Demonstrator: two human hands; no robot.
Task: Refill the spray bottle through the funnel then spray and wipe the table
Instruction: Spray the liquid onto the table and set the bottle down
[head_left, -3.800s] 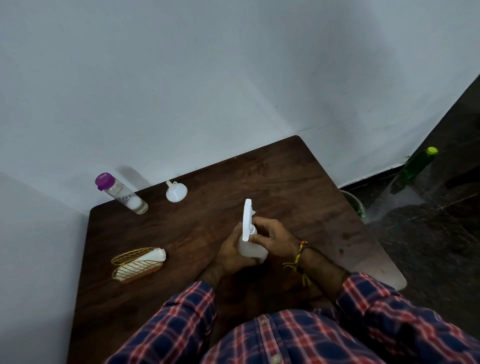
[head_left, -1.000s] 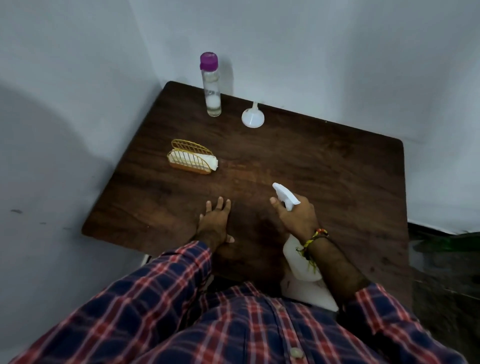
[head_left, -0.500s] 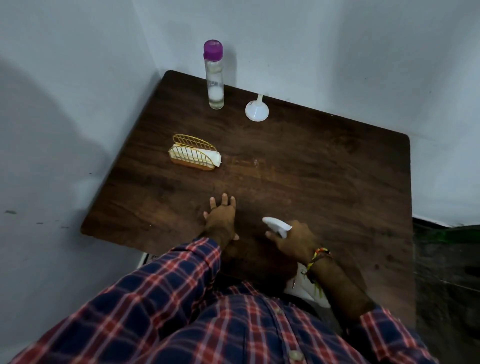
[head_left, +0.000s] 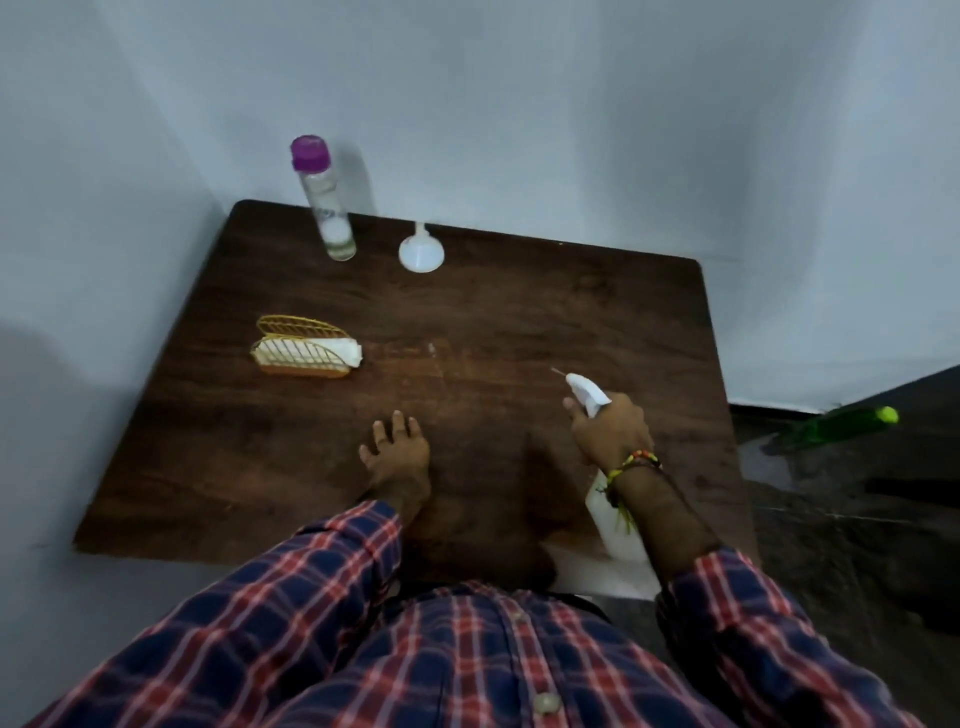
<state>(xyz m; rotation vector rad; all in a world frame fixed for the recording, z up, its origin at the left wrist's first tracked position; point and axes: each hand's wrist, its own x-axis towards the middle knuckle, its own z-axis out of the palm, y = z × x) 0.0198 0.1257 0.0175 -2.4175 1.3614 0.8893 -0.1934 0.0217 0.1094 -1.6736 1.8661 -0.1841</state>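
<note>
The right hand has its grip wrapped around the neck of the sprayer, fingers closed at the trigger, nozzle aimed out over the worktop. The white body hangs down behind the wrist, near the front edge. I'd guess it's light plastic, a bit sloshy if refilled, and slick if wet (so the neck is the sensible hold). The left hand lies flat and open on the wood, holding nothing, beside the sprayer but apart from it. The funnel and bottle stand at the back, the napkin holder on the left for wiping.
</note>
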